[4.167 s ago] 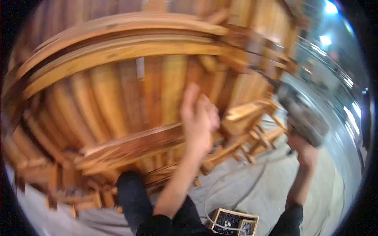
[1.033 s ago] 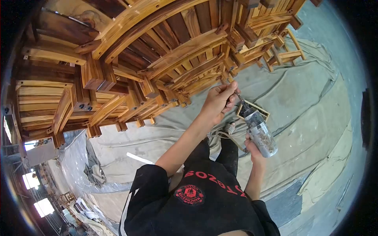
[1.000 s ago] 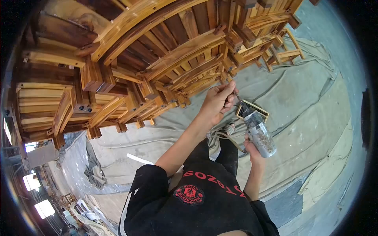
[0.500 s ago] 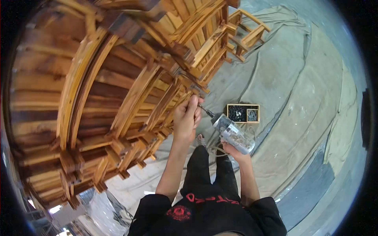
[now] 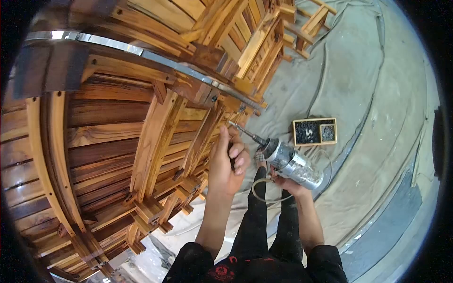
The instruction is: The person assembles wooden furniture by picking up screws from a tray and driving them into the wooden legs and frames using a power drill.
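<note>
My right hand is wrapped round the rear underside of a silver power driver, partly hidden by its body. The driver's long bit points up and left, its tip beside my left hand's fingers. My left hand is held palm up with curled fingers round something dark that I cannot make out. Just left of both hands stands slatted wooden furniture, with curved rails and dark screw holes. A metal bar runs across its joints.
A wooden box of dark screws, with a smaller compartment, lies on the cloth-covered floor at the right. A small wooden frame stands at the top. A cable loops below the driver.
The view has shifted, and the furniture fills it differently. My left hand's fingertips have come away from the bit's tip, and the palm has turned up. The driver stays in my right hand.
</note>
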`<state>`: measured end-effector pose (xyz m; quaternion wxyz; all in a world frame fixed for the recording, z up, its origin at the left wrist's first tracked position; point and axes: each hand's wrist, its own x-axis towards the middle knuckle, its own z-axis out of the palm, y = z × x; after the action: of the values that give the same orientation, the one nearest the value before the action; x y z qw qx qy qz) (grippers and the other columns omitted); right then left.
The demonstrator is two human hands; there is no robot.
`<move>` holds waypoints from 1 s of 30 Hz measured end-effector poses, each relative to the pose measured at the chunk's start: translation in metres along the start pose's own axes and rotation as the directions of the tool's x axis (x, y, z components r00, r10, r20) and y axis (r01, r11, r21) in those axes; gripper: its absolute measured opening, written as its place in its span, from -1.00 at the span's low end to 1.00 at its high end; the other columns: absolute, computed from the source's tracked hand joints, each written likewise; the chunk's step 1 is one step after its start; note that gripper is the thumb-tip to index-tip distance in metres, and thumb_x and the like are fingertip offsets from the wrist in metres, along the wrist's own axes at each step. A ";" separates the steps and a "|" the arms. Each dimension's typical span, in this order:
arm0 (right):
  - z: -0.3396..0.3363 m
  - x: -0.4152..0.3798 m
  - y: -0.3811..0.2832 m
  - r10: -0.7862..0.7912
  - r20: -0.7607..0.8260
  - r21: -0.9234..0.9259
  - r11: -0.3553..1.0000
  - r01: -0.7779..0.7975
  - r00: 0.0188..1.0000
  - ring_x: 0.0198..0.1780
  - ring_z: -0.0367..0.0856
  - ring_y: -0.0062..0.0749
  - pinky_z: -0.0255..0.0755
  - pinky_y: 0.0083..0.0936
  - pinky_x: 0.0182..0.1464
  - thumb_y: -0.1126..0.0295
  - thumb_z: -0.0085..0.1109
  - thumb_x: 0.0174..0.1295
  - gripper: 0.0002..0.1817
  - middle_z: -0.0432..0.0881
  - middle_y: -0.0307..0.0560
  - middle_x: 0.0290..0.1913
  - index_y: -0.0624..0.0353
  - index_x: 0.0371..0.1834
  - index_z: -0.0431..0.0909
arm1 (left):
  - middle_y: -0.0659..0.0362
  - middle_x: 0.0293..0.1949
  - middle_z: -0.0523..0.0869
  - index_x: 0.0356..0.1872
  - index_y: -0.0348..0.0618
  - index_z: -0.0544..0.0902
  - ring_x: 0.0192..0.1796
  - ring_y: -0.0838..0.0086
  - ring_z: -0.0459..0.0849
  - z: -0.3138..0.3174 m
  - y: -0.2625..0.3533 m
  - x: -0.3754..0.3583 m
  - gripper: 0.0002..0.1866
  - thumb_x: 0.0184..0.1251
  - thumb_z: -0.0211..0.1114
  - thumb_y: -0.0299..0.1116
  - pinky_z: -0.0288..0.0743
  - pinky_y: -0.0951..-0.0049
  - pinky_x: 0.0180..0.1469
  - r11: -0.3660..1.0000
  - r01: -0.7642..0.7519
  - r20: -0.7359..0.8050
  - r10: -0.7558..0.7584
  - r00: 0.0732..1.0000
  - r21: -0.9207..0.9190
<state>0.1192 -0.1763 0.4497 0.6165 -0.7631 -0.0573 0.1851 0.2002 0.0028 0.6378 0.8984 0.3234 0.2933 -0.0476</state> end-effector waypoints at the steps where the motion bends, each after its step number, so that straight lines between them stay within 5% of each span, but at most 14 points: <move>1: 0.001 0.000 0.002 0.025 0.001 -0.041 0.999 -0.025 1.000 0.11 0.47 -0.07 0.34 -0.08 0.13 0.05 0.00 0.23 -0.50 0.53 0.01 0.09 0.11 0.14 0.44 | 0.37 -0.64 0.26 -0.12 -0.15 0.51 -0.65 0.65 0.24 -0.015 0.001 0.007 -0.59 0.52 -0.04 0.02 0.04 0.68 -0.72 0.989 0.099 -0.049 -0.105 0.993 -0.113; 4: 0.011 -0.002 0.000 0.193 0.011 0.153 0.969 -0.192 0.981 0.15 0.45 -0.07 0.21 0.12 0.19 -0.13 0.09 0.04 -0.40 0.57 -0.16 0.07 -0.08 0.12 0.51 | 0.30 -0.57 0.33 -0.19 -0.14 0.49 -0.58 0.60 0.29 -0.040 0.012 0.025 -0.67 0.53 -0.04 -0.07 0.08 0.66 -0.69 0.988 0.116 -0.070 -0.123 0.990 -0.104; 7: -0.005 0.008 -0.043 0.129 0.146 0.364 0.915 -0.175 0.981 -0.03 0.57 -0.13 0.42 -0.20 0.05 0.10 0.28 -0.03 -0.49 0.63 -0.15 -0.07 0.00 0.03 0.54 | 0.24 -0.50 0.37 -0.14 -0.18 0.48 -0.49 0.53 0.34 -0.055 0.028 0.030 -0.79 0.47 0.00 -0.25 0.20 0.61 -0.64 0.991 0.102 -0.065 -0.107 0.992 -0.083; 8: -0.011 0.009 -0.049 -0.152 0.024 0.061 0.987 0.150 0.988 -0.11 0.59 -0.20 0.45 -0.34 -0.05 0.22 0.34 -0.08 -0.50 0.63 -0.14 -0.12 0.04 0.00 0.54 | 0.24 -0.49 0.37 -0.14 -0.18 0.48 -0.50 0.54 0.34 -0.054 0.032 0.032 -0.79 0.47 0.00 -0.26 0.19 0.62 -0.65 0.995 0.091 -0.057 -0.093 0.994 -0.033; 11: -0.005 -0.006 -0.047 -0.153 0.035 -0.429 0.890 0.153 0.988 -0.25 0.62 -0.37 0.48 -0.47 -0.23 0.38 0.44 -0.18 -0.55 0.64 -0.12 -0.24 0.14 -0.13 0.57 | 0.24 -0.51 0.37 -0.13 -0.17 0.47 -0.52 0.56 0.33 -0.049 0.037 0.031 -0.79 0.49 0.03 -0.24 0.17 0.65 -0.67 0.997 0.057 -0.064 -0.053 0.997 0.054; 17: -0.019 0.005 -0.064 -0.252 -0.049 -0.120 0.962 0.245 0.966 -0.35 0.62 -0.42 0.47 -0.51 -0.27 0.44 0.47 -0.21 -0.68 0.65 -0.18 -0.39 0.17 -0.32 0.61 | 0.30 -0.57 0.34 -0.13 -0.13 0.46 -0.57 0.61 0.31 -0.043 0.037 0.032 -0.74 0.53 0.01 -0.14 0.13 0.70 -0.70 0.980 0.032 0.063 -0.046 0.997 0.195; 20: -0.021 0.002 -0.054 -0.381 -0.069 -0.201 0.911 0.361 0.922 -0.34 0.62 -0.42 0.46 -0.53 -0.28 0.42 0.47 -0.21 -0.64 0.65 -0.16 -0.37 0.18 -0.28 0.61 | 0.33 -0.57 0.34 -0.13 -0.14 0.46 -0.58 0.66 0.30 -0.037 0.034 0.035 -0.75 0.53 0.04 -0.16 0.12 0.71 -0.70 0.989 0.088 -0.051 -0.082 0.995 0.116; 26: -0.018 0.006 -0.047 -0.062 -0.066 0.270 0.960 0.077 0.996 -0.33 0.63 -0.22 0.46 -0.39 -0.24 0.35 0.47 -0.24 -0.58 0.66 -0.12 -0.36 0.21 -0.24 0.61 | 0.36 -0.56 0.36 -0.12 -0.15 0.46 -0.59 0.73 0.27 -0.043 0.026 0.048 -0.73 0.49 0.10 -0.14 0.11 0.73 -0.70 0.994 0.103 -0.029 -0.104 0.994 -0.030; 28: -0.034 0.015 -0.073 -0.360 -0.008 -0.395 0.858 0.328 0.933 -0.29 0.63 -0.10 0.45 -0.34 -0.20 0.34 0.44 -0.22 -0.55 0.66 -0.09 -0.33 0.19 -0.17 0.60 | 0.36 -0.55 0.36 -0.12 -0.15 0.46 -0.59 0.73 0.27 -0.045 0.024 0.050 -0.70 0.47 0.11 -0.10 0.10 0.75 -0.71 0.994 0.102 0.002 -0.102 0.995 -0.034; 30: -0.032 0.012 -0.057 -0.390 -0.031 -0.299 0.882 0.364 0.920 -0.28 0.60 -0.11 0.44 -0.28 -0.22 0.36 0.40 -0.31 -0.57 0.64 -0.10 -0.30 0.11 -0.24 0.60 | 0.35 -0.54 0.37 -0.12 -0.16 0.46 -0.59 0.74 0.27 -0.041 0.020 0.051 -0.68 0.46 0.11 -0.08 0.10 0.75 -0.71 0.995 0.097 -0.037 -0.098 0.995 -0.014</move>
<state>0.1493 -0.1882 0.5074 0.5252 -0.8262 -0.2031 0.0165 0.2275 0.0493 0.5951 0.8914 0.3038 0.3258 -0.0836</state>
